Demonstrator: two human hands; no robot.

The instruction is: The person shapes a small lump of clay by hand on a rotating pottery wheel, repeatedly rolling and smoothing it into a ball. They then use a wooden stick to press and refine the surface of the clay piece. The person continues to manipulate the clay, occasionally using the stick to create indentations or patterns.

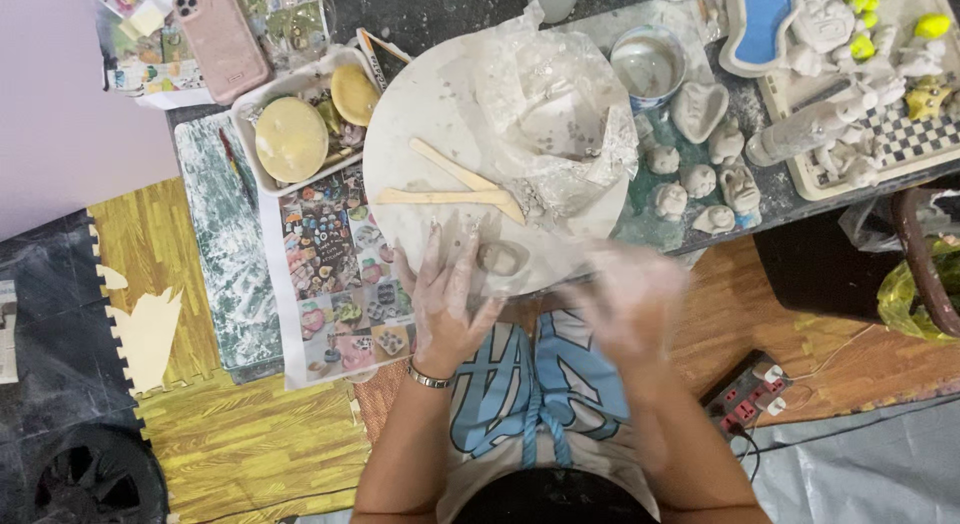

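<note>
My left hand [447,296], smeared with clay, rests open with spread fingers on the near edge of a round white board [410,159]. A small grey clay piece [500,258] lies on the board just right of its fingers. My right hand [628,296] is blurred by motion at the board's near right edge; whether it holds anything cannot be made out. Two flat wooden modelling sticks [455,189] lie crossed in the board's middle. Crumpled clear plastic [555,114] with clay in it covers the board's far right.
A cup of cloudy water [647,67] stands behind the board. Several small clay figures [700,184] sit to the right, more on a checkered tray [905,139]. A white tray with yellow sponges [295,134] and a pink phone [220,39] lie left. A power strip [748,394] is on the floor.
</note>
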